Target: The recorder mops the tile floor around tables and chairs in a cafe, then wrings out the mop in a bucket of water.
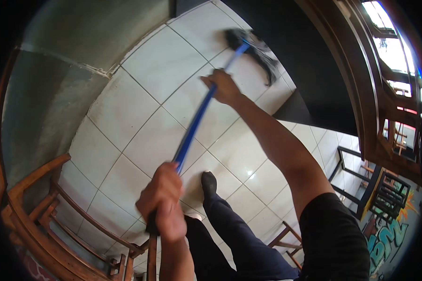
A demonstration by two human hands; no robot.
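A mop slants across the middle of the view, its blue handle (194,128) running up and to the right. My left hand (164,200) grips the end closest to my body and looks blurred. Farther down the shaft, my right hand (224,87) is closed around it. Dark, stringy strands form the mop head (265,61), spread on the white tiled floor (140,91) beside a black panel. Motion blurs part of the head.
A grey wall (59,87) bounds the floor at left. Wooden furniture (88,203) curves around the lower left. The large black panel (302,63) stands at upper right. A black metal frame (348,179) and a painted wall (390,232) are at right. My shoe (209,182) is on the tiles.
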